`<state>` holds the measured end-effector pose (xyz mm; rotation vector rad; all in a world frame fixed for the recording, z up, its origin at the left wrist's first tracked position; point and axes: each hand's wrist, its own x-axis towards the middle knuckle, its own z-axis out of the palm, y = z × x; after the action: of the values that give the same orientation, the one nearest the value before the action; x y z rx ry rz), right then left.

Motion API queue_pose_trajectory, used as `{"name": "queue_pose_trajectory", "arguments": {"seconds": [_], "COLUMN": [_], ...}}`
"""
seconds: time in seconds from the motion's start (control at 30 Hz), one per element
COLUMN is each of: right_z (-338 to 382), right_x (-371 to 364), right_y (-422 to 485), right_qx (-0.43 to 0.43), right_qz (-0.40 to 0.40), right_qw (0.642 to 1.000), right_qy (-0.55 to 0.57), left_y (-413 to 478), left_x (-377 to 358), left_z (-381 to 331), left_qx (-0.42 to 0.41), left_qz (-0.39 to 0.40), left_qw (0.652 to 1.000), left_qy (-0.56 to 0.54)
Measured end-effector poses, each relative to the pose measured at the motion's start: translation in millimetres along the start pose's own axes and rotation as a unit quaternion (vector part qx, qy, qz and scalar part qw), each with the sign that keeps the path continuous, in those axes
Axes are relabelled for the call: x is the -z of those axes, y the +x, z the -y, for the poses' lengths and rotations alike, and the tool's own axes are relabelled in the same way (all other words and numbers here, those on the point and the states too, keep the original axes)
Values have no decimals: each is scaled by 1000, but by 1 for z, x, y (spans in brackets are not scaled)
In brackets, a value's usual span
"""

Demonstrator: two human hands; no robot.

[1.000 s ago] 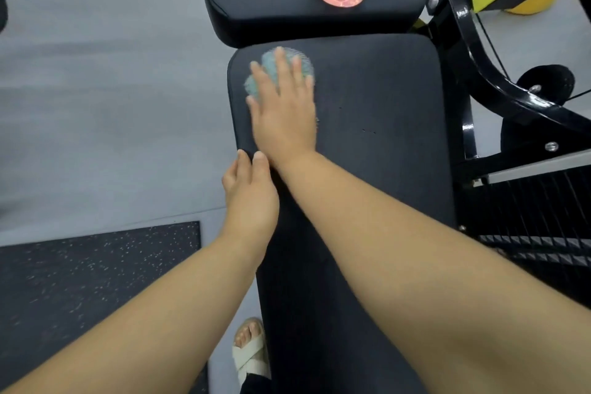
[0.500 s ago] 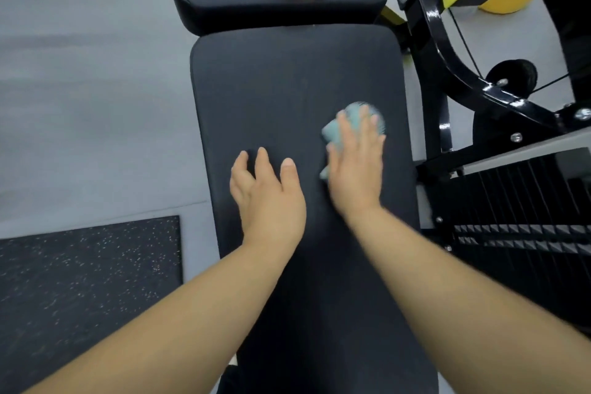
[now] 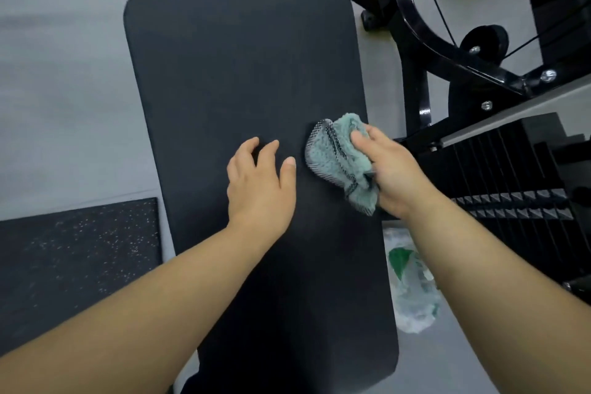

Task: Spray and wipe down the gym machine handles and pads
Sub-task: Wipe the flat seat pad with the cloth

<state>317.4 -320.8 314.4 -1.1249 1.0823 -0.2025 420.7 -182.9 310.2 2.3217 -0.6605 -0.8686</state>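
A person's right hand (image 3: pixel 393 176) clutched a bunched teal cloth (image 3: pixel 339 157) at the right edge of a long black bench pad (image 3: pixel 240 73), thumb pressed into the fabric. The left hand (image 3: pixel 259 185) lay flat on the padding just beside it, fingers spread and relaxed. A crumpled plastic bag (image 3: pixel 412 291) sat on the grey floor beside the bench, near the machine's black weight stack (image 3: pixel 511 176).

You have no text, label, brand or number to read here. The green mark on the plastic bag (image 3: pixel 412 297) on the floor beside the pad (image 3: pixel 243 73) is too blurred.
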Motion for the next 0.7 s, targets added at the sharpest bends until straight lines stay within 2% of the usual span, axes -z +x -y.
{"name": "queue_pose_trajectory", "arguments": {"seconds": [0.03, 0.1, 0.17, 0.2, 0.27, 0.37, 0.47, 0.57, 0.63, 0.7], "right_z": [-4, -14, -21, -27, -51, -93, -94, -78, -73, -72], "right_x": [6, 16, 15, 11, 1, -11, -2, 9, 14, 18], "right_y": [10, 25, 29, 27, 22, 7, 11, 33, 47, 56], "right_qx": [38, 136, 223, 268, 347, 422, 477, 496, 514, 522], "right_qz": [-42, -148, -209, -208, -141, -47, -45, -46, -11, 13], "right_qw": [992, 937, 891, 869, 823, 712, 638, 603, 601, 613], "right_qy": [-113, -286, -335, -361, -426, -560, -603, -623, -611, -592], "left_y": [0, 1, 1, 1, 1, 0, 1, 2, 3, 8], "left_x": [-2, -4, -6, -6, -5, -3, 2, 7, 7, 10], "left_z": [2, 7, 11, 13, 15, 17, 21, 27, 31, 34], "left_qx": [5, 1, -9, -11, -12, -19, -40, -65, -94, -89], "left_qz": [-2, 3, 15, 19, 21, 22, 28, 37, 14, -24], "left_qw": [1000, 999, 996, 994, 993, 993, 992, 987, 980, 970], "left_qy": [13, 54, 93, 104, 111, 113, 117, 140, 177, 224]}}
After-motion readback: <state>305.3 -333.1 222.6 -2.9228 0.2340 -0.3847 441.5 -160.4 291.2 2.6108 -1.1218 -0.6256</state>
